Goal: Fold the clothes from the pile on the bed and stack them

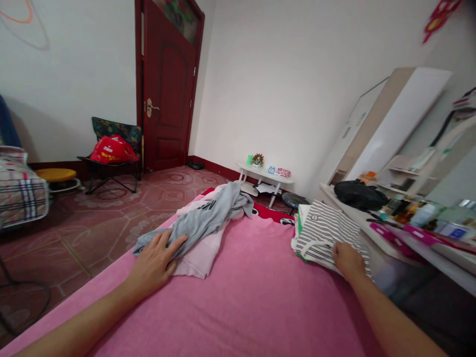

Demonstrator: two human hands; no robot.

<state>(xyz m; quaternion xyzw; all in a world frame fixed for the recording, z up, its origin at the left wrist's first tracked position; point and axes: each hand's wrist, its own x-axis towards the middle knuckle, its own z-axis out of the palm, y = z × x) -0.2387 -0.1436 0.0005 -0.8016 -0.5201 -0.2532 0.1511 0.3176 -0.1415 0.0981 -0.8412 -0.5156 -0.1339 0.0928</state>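
Note:
A crumpled grey shirt (pixel 193 223) with dark lettering lies at the left side of the pink bed cover (pixel 253 297), over a pale pink garment (pixel 199 258). My left hand (pixel 154 258) rests on the near end of the grey shirt, fingers spread and lying over the cloth. To the right, a black-and-white striped shirt (pixel 327 223) lies folded on top of white and green clothing. My right hand (pixel 348 260) is closed at the near edge of the striped shirt, its fingers curled on the fabric; the fingertips are hidden.
On the right stands a dressing table (pixel 372 225) crowded with bottles and a black bag (pixel 360 195). A low white table (pixel 264 171) is by the far wall. Left of the bed are a folding chair (pixel 113 171) with a red bag (pixel 113 148) and a yellow stool (pixel 55 174).

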